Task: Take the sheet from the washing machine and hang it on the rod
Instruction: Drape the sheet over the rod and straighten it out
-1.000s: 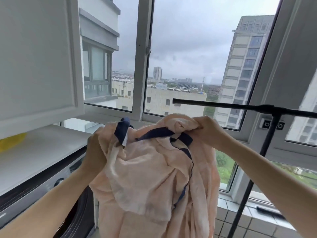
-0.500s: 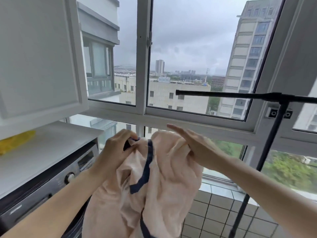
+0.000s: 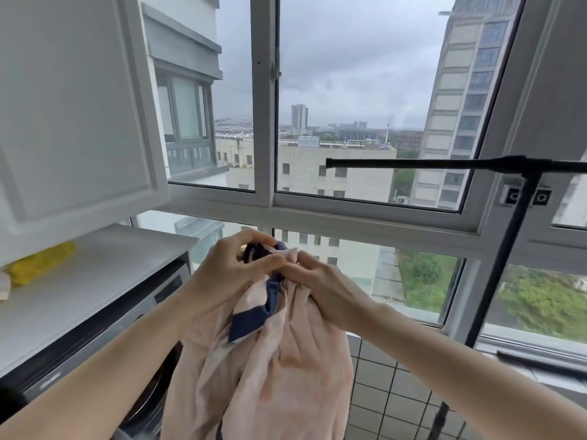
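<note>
Lowered from rod [image 3: 413,162] height, both hands now meet: left hand [image 3: 233,271] and right hand [image 3: 320,289] pinch the sheet [image 3: 279,360] together at its navy trim, apparently hunting an edge before hanging.

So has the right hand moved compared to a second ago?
Yes. The right hand has dropped from just under the rod to well below it, now meeting the left hand on the sheet.

sheet [image 3: 270,360] below rod [image 3: 413,162] | washing machine [image 3: 104,338] left | stand pole [image 3: 495,274] right
</note>
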Demonstrator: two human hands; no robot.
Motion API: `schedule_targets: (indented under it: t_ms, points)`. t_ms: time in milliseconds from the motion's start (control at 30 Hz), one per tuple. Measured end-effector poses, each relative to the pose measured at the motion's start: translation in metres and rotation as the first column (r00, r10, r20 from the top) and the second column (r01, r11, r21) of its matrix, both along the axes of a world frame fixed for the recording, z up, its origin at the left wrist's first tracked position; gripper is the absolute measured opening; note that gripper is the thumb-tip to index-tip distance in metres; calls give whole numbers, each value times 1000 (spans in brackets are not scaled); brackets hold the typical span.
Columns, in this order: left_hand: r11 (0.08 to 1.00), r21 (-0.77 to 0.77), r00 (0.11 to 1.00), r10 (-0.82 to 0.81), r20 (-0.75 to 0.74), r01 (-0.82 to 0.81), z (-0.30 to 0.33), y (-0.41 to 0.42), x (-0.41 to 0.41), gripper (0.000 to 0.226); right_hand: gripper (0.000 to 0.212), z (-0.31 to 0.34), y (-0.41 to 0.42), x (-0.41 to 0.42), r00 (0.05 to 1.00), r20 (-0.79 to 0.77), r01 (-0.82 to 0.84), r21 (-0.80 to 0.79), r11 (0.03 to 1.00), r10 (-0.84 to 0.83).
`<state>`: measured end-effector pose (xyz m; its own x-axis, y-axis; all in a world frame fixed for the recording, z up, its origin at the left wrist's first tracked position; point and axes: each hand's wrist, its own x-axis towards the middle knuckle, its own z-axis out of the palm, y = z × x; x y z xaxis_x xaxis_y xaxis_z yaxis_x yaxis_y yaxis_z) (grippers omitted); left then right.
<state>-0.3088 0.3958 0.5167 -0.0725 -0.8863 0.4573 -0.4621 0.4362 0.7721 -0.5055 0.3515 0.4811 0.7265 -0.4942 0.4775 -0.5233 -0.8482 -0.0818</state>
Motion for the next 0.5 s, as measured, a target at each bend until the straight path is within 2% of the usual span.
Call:
schedule_targets:
  t_ms: [33, 100, 200, 267, 433, 500]
  points:
    - [999, 41, 999, -36, 16, 35, 0, 2, 0, 49, 38, -1, 0, -1, 999, 42, -1, 32, 1000, -1]
    - [998, 48, 995, -51, 88, 47, -4, 1, 0, 58, 33, -1, 0, -4, 992, 122, -3, 105, 995, -10]
    - [999, 33, 999, -40, 30, 39, -11, -1, -2, 47, 31, -1, 4, -7, 987, 158, -24, 111, 994, 6]
    - [999, -5, 998, 39, 43, -39, -14, -4, 0, 41, 32, 2, 7, -10, 983, 184, -30, 152, 988, 1]
    - [954, -157, 959, 270, 89, -254, -19, -14, 7, 36, 63, 20, 1, -36, 981, 165, 109, -11, 994, -106]
    - [923, -234, 932, 339, 125, -304, -20, -17, 9, 35, 59, 28, -3, -45, 987, 98, 138, -88, 987, -129]
